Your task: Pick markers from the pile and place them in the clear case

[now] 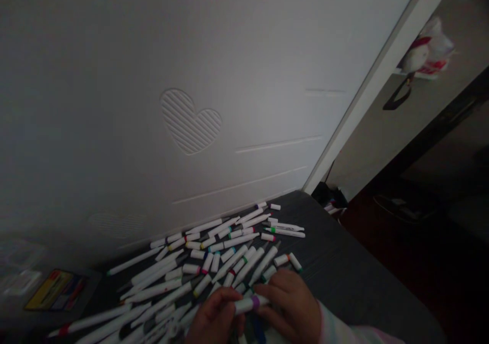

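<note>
A white marker with a purple band (249, 303) lies level between my two hands, low in the view. My left hand (214, 317) pinches its left end with thumb and fingers. Around its right end the fingers of my right hand (292, 303) are closed, and they hide part of it. Under and beyond both hands, loose white markers (160, 288) and separate short caps with coloured bands (191, 268) are scattered over a dark grey tabletop (336, 278). I cannot make out what lies right beneath my hands.
A white panel with a striped heart relief (191, 122) rises along the table's back edge. A yellow and dark printed packet (57, 290) lies at the far left, near something clear and plastic (21, 278). Beyond the table's right edge, a plastic bag (430, 51) hangs by the wall.
</note>
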`<act>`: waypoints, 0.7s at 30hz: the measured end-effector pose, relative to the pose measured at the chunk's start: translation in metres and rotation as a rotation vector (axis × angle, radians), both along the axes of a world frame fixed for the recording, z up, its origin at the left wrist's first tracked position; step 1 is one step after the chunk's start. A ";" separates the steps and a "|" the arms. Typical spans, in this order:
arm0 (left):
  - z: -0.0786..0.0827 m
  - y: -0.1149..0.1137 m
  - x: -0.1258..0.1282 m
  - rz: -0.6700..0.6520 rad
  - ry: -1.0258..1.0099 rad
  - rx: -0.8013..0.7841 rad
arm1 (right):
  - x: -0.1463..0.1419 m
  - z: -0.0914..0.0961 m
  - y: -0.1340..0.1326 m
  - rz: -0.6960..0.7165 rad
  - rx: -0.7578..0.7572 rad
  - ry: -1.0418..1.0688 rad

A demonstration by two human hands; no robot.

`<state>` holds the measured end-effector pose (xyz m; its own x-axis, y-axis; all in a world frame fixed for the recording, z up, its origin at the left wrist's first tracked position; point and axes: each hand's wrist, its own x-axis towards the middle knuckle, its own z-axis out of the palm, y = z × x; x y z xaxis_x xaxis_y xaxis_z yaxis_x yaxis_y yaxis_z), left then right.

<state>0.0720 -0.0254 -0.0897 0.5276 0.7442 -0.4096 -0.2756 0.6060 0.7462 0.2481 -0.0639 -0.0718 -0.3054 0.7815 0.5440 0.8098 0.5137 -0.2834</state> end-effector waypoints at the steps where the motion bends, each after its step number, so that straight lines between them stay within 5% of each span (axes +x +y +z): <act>1: 0.002 -0.001 0.001 0.017 -0.009 0.005 | -0.001 0.001 0.000 -0.002 0.002 -0.016; 16: 0.010 -0.007 0.005 0.064 -0.019 0.158 | -0.020 0.009 -0.015 0.003 -0.016 -0.014; 21: 0.016 -0.009 0.005 -0.033 -0.023 0.229 | -0.024 0.010 -0.013 -0.006 -0.016 0.046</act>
<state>0.0767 -0.0342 -0.0736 0.5606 0.7984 -0.2198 -0.2767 0.4308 0.8590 0.2243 -0.0772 -0.0614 -0.2759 0.7918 0.5449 0.7986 0.5043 -0.3284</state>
